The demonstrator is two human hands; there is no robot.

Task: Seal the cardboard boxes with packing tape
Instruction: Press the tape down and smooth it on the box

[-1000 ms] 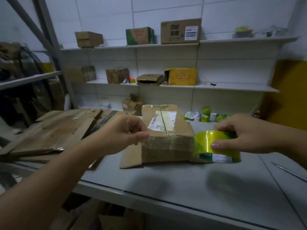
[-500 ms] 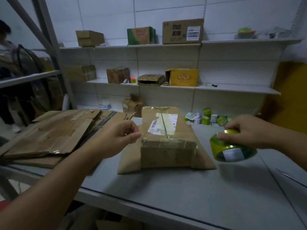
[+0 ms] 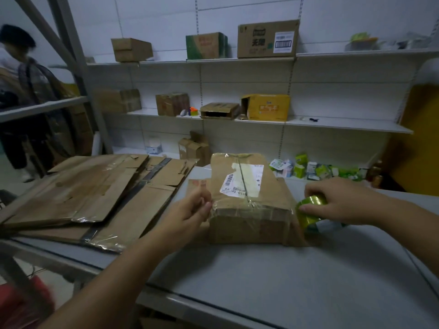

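the brown cardboard box is judged partly taped; its left edge is pinched by the left hand, the yellow-green tape roll gripped by the right hand.

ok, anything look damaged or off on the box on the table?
Yes. The box looks reused: its white label is slit along the top seam and ragged at the edges, and the clear tape over the near top edge is wrinkled. The right hand grips the tape roll.
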